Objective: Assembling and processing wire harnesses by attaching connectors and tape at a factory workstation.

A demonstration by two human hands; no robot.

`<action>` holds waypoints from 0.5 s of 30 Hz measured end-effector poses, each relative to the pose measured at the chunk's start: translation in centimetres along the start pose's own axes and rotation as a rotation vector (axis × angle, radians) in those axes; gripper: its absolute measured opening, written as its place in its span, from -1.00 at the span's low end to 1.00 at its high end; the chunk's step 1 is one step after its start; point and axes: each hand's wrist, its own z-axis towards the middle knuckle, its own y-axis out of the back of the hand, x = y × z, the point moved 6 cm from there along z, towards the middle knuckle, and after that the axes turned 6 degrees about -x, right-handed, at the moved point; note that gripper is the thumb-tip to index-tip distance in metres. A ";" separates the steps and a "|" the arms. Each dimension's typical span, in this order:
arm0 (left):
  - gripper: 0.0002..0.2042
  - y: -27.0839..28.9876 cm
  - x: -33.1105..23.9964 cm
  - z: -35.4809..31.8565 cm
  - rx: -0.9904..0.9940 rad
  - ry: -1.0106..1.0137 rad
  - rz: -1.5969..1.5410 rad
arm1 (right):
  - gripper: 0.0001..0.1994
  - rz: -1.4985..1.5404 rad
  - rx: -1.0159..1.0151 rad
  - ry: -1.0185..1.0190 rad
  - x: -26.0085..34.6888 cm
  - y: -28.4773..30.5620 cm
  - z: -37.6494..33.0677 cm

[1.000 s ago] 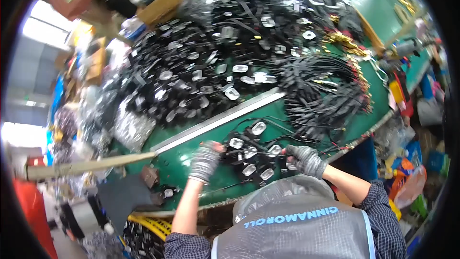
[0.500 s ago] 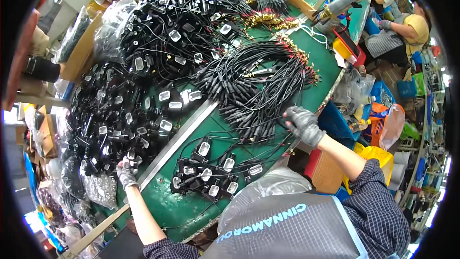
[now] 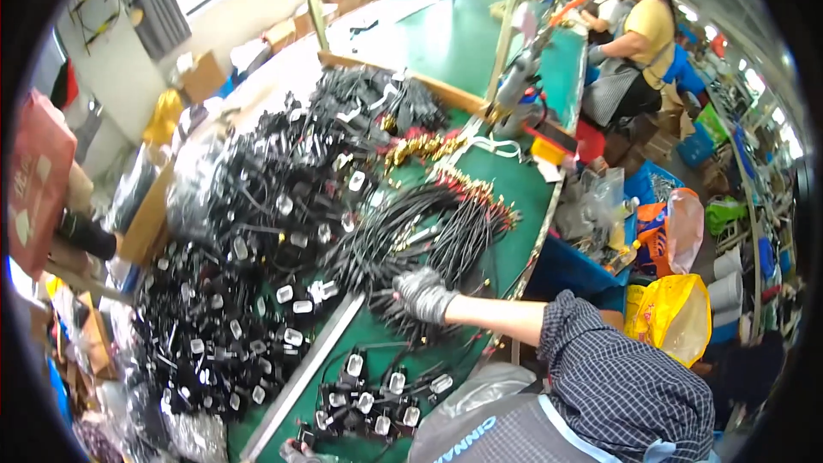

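Cables (image 3: 403,227) — big black heap at far end of metal strip (image 3: 303,377). Right hand (image 3: 426,294) down on them, fingers curled, can't tell if gripping any. Left hand (image 3: 306,453) right of strip's near end, partly cut off, can't tell its grip either — small black lamps (image 3: 366,402) right of strip, bigger pile (image 3: 214,326) left of it.

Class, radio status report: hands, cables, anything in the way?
Right hand over black cable bundle, grip unclear. Left hand cut off at lower edge, grip unclear. Possible obstruction: metal strip between large black pile and small group of black parts.
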 end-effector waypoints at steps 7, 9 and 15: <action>-0.79 3.7 -7.2 1.7 -0.121 -0.227 0.233 | -0.87 0.597 -0.346 0.234 6.2 15.8 -4.0; -0.82 7.0 -14.0 1.4 -0.162 -0.394 -0.117 | -0.80 0.605 -0.381 0.568 9.0 18.6 -5.9; -0.88 5.3 -27.3 -5.5 0.583 -0.439 -0.603 | -0.85 0.369 -0.203 0.703 12.2 11.4 -9.5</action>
